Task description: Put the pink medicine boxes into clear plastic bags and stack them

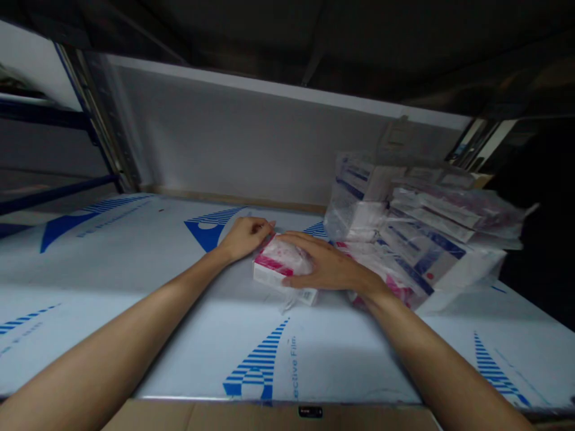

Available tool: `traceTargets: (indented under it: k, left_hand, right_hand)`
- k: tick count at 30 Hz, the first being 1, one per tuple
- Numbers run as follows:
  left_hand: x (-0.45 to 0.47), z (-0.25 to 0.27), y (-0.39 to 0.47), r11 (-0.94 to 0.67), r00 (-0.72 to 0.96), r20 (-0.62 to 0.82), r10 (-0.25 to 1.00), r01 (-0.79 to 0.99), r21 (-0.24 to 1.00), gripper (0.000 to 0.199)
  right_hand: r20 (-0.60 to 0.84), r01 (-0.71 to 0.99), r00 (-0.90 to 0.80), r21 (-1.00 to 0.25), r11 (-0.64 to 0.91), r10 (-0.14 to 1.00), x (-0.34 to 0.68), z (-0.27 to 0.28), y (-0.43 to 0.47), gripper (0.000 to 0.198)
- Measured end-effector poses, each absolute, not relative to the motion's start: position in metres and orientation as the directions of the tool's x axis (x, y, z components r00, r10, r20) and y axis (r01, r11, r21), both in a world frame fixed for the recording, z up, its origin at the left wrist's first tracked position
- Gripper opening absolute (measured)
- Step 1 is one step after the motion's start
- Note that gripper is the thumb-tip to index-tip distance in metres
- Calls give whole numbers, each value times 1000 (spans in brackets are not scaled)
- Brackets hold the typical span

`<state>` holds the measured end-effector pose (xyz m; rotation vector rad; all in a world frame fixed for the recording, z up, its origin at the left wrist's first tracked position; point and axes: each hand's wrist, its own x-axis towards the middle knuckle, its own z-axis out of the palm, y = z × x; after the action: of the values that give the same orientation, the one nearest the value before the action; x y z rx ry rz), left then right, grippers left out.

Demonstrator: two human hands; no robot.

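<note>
A small white-and-magenta box wrapped in clear plastic lies on the film-covered shelf, with a loose tail of plastic at its front. My right hand wraps over its right side, thumb at the front and fingers across the top toward the back. At the box's far left corner is my left hand, its fingers curled in. Whether those fingers pinch the plastic or only rest against the box is hidden.
Right of my hands, plastic-wrapped white-and-blue boxes stand piled, with more magenta-marked packs low beside them. Blue-printed protective film covers the shelf. A dark upper shelf hangs overhead, and a metal upright stands left.
</note>
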<state>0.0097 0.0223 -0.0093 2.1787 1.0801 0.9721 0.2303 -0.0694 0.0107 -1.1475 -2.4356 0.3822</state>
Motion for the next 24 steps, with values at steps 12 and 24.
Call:
traceTargets:
  k: [12, 24]
  left_hand:
    - [11, -22, 24, -635, 511, 400, 761, 459, 622, 52]
    - [22, -19, -1, -805, 704, 390, 594, 526, 276, 45]
  right_hand:
    - [117, 739, -295, -602, 304, 948, 208, 44, -137, 90]
    - [424, 976, 212, -48, -212, 881, 242, 68, -135, 68]
